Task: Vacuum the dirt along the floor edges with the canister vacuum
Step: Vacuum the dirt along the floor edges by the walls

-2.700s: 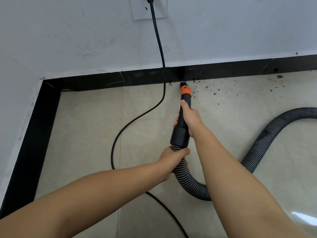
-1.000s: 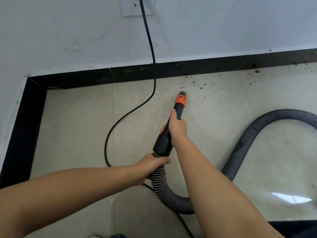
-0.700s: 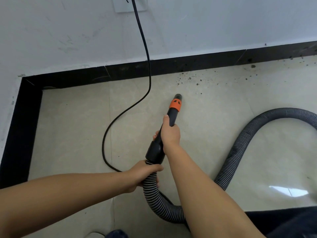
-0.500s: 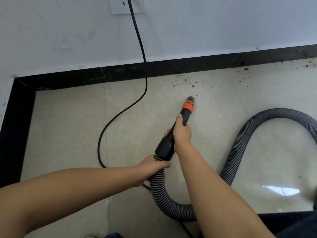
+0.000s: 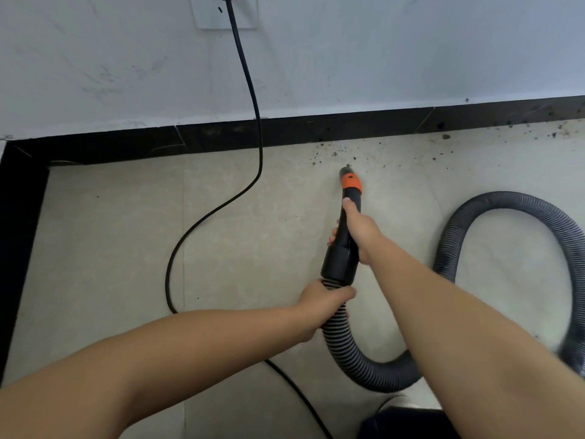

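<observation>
A black vacuum nozzle (image 5: 340, 258) with an orange collar (image 5: 351, 181) points at the floor near the wall. My right hand (image 5: 359, 231) grips the nozzle's black shaft. Just behind the nozzle, my left hand (image 5: 323, 304) grips the ribbed grey hose (image 5: 357, 359). Dark dirt specks (image 5: 332, 153) lie scattered on the beige tile just ahead of the tip and along the black skirting (image 5: 316, 129) to the right (image 5: 554, 133). The canister itself is out of view.
The hose loops in a wide arc on the right (image 5: 506, 201). A black power cord (image 5: 250, 87) hangs from a wall socket (image 5: 209, 14) and curves across the floor on the left. The skirting turns a corner at far left (image 5: 22, 217).
The nozzle was pulled back from the skirting, swung right, and has now pushed forward again so its tip sits at the edge of the dirt patch. Both hands keep their grips.
</observation>
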